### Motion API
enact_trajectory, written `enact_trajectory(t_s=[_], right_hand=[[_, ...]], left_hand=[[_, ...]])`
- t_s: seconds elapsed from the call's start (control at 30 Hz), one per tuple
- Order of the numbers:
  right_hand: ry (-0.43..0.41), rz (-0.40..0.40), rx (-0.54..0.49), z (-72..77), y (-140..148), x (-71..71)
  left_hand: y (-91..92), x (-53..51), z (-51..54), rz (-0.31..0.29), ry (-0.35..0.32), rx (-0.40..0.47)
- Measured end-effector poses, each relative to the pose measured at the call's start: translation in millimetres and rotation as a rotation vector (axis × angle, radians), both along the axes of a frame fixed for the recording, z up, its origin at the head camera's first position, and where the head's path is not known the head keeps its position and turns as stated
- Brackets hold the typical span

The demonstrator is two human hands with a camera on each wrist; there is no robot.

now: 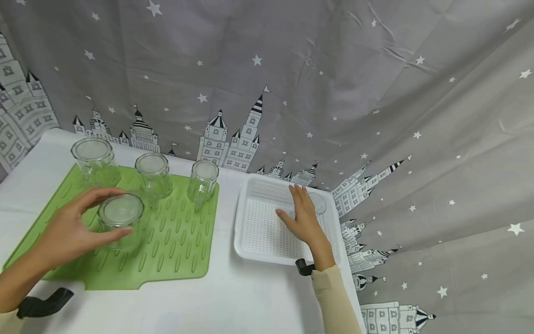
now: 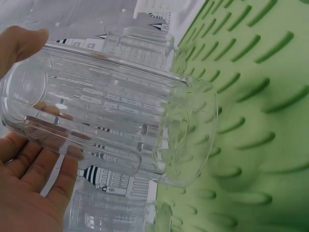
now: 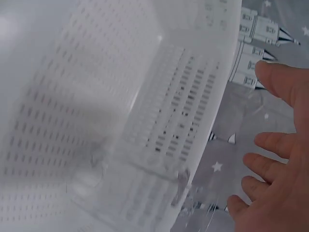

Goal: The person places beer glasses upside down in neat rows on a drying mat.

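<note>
My left hand [image 1: 73, 227] grips a clear glass mug [image 1: 122, 211], thumb on one side and fingers on the other, near its upturned base. In the left wrist view, the rim of this mug [image 2: 120, 106] points toward the green mat [image 2: 256, 111]; whether it touches cannot be told. Behind it on the mat, three more clear mugs [image 1: 96, 160] stand upside down in a row. Over the white perforated basket [image 1: 244, 232], my right hand [image 1: 304, 220] has its fingers extended and holds nothing. A clear glass [image 1: 319, 203] sits in the basket's far right corner, partly hidden by that hand.
A white table [image 1: 175, 306] carries the mat at left and the basket at right. Behind and to the right hangs a grey curtain [image 1: 317, 93] with stars and castles, close to the basket's far and right sides. Black straps [image 1: 46, 304] sit on both wrists.
</note>
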State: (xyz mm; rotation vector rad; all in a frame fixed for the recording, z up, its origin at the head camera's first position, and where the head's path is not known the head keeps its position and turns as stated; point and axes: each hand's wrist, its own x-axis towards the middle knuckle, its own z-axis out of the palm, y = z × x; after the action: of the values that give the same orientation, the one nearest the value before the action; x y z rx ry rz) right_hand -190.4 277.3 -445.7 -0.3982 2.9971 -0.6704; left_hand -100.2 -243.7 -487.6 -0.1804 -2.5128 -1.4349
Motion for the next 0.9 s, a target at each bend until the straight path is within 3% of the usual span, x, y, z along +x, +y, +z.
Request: enact_trajectory(t_s=[0.2, 0.43, 0.67, 0.9], right_hand=[[0.023, -0.037, 0.048, 2.7, 13.5, -6.5], [-0.048, -0.098, 0.117, 5.7, 26.2, -13.2], [-0.109, -0.139, 0.136, 1.9, 34.9, -16.8], [-0.091, -0.155, 0.171, -0.8, 39.7, -19.8]], left_hand=[[-11.3, 0.6, 0.3, 0.023, -0.005, -0.024], [-26.9, -0.2, -0.2, 0.076, -0.080, -0.067], [-38.2, -5.8, -0.6, 0.088, -0.050, -0.069], [-51.0, -11.7, -4.8, 0.112, -0.095, -0.076]])
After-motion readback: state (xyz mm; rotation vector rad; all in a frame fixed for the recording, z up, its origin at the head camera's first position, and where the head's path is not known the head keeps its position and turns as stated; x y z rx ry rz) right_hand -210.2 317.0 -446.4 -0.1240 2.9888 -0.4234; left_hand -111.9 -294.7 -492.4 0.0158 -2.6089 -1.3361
